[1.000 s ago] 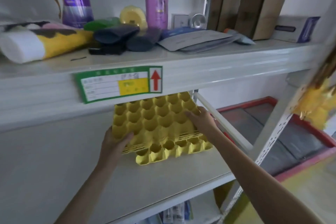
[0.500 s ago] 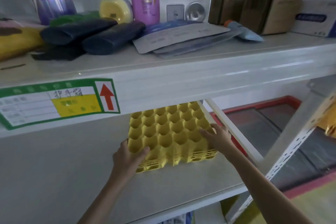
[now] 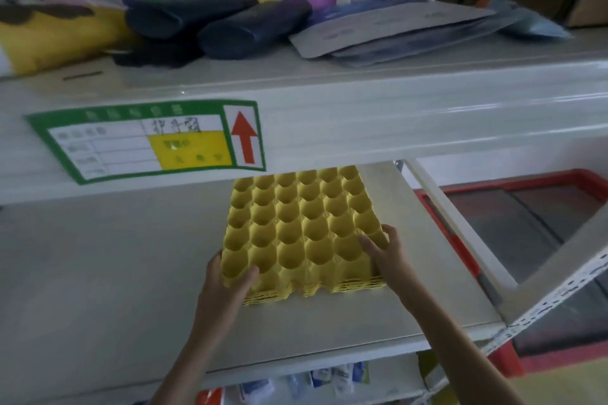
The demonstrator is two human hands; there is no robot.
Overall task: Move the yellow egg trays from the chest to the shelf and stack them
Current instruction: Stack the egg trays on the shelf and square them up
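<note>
A stack of yellow egg trays (image 3: 299,233) lies flat on the white middle shelf (image 3: 345,322), under the upper shelf board. My left hand (image 3: 227,283) grips the stack's near left corner, thumb in a cup of the top tray. My right hand (image 3: 385,253) holds the near right corner, fingers curled over the top tray's edge. The top tray sits level and lined up with the trays beneath it. The far edge of the stack is hidden behind the upper shelf's front lip.
The upper shelf (image 3: 362,82) carries bottles, dark tubes, a yellow case and flat packets. A green label with a red arrow (image 3: 148,140) sticks on its front. A red-rimmed chest (image 3: 513,207) stands to the right behind a slotted white post (image 3: 539,299).
The top tray, tilted and offset a second ago, has been lowered flat onto the stack and squared up. Both hands slid to the near corners. The camera moved closer and rightwards.
</note>
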